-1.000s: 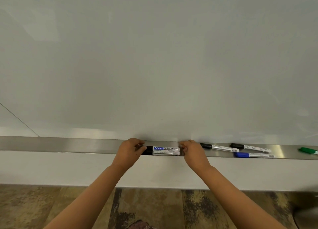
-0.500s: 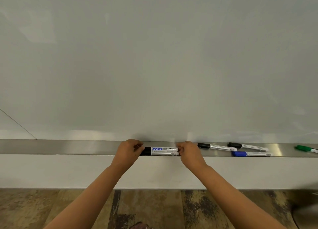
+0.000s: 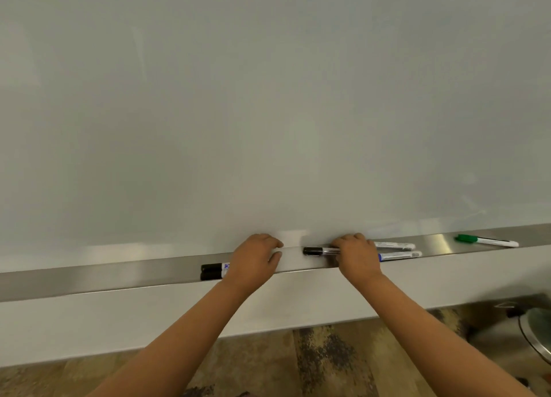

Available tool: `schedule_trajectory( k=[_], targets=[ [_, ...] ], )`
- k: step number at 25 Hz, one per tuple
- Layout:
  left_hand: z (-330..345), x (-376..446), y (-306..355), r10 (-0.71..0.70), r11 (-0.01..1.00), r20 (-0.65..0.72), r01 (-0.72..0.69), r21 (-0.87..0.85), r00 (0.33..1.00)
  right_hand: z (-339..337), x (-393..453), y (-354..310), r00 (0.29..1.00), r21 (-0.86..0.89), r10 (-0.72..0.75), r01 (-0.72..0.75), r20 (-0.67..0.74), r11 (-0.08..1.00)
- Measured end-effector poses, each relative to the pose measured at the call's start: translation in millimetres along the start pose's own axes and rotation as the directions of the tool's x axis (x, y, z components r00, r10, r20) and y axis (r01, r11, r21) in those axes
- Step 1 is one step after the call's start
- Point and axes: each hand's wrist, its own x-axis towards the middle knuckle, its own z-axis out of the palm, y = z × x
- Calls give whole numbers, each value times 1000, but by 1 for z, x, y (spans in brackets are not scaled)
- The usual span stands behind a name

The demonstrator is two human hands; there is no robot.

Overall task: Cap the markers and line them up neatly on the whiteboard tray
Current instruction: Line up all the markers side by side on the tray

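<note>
Two black-capped markers (image 3: 212, 271), half a second ago held between both hands, now lie paired on tray (image 3: 89, 277); left hand (image 3: 255, 261) released, fingers loose above them. Right hand (image 3: 356, 255) has shifted right, now grasping slim black marker (image 3: 317, 250). Blue marker (image 3: 401, 256), white-barrelled marker (image 3: 395, 245), green marker (image 3: 486, 240) still unaligned. Judgement: first pair placed; next marker being pulled into line.

Bare forearms (image 3: 432, 334) — no sleeves, hands (image 3: 256, 256) ungloved.
</note>
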Motion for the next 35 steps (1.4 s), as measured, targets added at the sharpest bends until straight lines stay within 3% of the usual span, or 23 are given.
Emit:
schedule_trajectory(
  k=[3,7,10,15,20,23,27,35],
  targets=[
    [22,15,30,1,1000,54,0,-17,999,2,2,10,994,-11,-109,109,4,994],
    [40,28,57,-137,983,-78,126,-136,987,-11,-13,43,963,110,-200,222,-182,969],
    [63,38,81,-132,988,-56,127,-84,990,-23,-29,114,946,210,-105,175,-308,962],
    [113,70,143,141,979,207,-168,118,968,-29,-41,209,927,386,177,-39,-330,922],
    [137,92,156,46,933,322,-156,323,945,-23,-48,252,944,380,179,-63,-279,923],
    [134,100,159,11,920,335,-141,366,942,-20,-45,259,946,409,178,-54,-271,911],
    [130,99,159,-13,892,349,-147,428,937,-18,-32,248,951,409,70,62,-300,910],
    [127,78,138,4,905,242,-106,412,970,-12,-26,223,948,380,-77,197,-308,904]
  ],
)
